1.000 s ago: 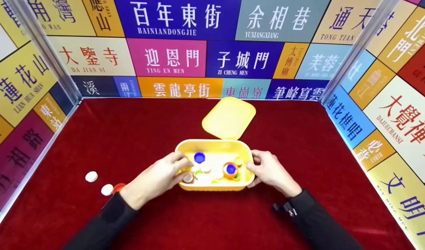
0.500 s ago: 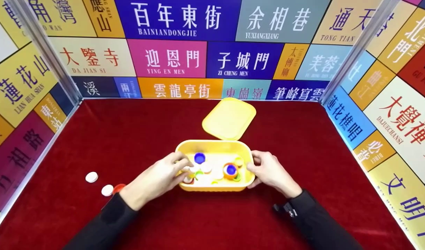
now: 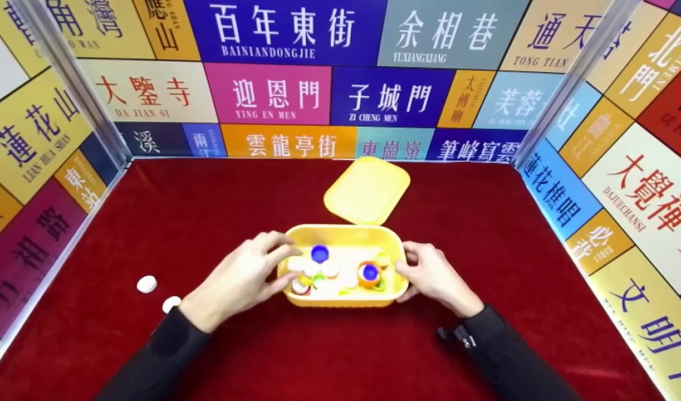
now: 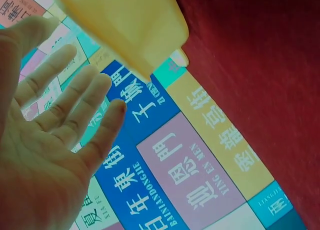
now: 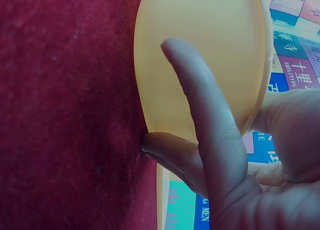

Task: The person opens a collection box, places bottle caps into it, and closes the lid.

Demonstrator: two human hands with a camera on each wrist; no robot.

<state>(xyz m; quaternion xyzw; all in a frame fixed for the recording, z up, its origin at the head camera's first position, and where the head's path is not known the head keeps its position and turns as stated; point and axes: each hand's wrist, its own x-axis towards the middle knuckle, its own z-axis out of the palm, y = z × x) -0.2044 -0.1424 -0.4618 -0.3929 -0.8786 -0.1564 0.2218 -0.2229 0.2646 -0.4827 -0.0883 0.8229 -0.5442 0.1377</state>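
Note:
A yellow plastic box (image 3: 346, 301) stands on the red cloth with small colourful pieces in it. My left hand (image 3: 243, 278) is at its left end, fingers spread over the rim. In the left wrist view that hand (image 4: 60, 125) shows a bare palm and parted fingers, the box wall beyond them. My right hand (image 3: 439, 275) holds the right end, thumb over the rim and fingers on the outer wall (image 5: 200, 19). Inside lie a blue cup-like piece (image 3: 319, 254), another blue piece (image 3: 370, 272) on an orange ring-like one, and white round pieces (image 3: 329, 270).
The yellow lid (image 3: 367, 190) lies flat behind the box. Two white discs (image 3: 146, 284) lie on the red cloth (image 3: 206, 206) at the left, one partly behind my left sleeve (image 3: 151, 351). Walls printed with large characters (image 3: 273, 92) enclose the back and sides.
My left hand has drawn back left and up from the pieces, its fingers spreading apart. A red round piece beside the left wrist is now hidden. The right hand stays on the box.

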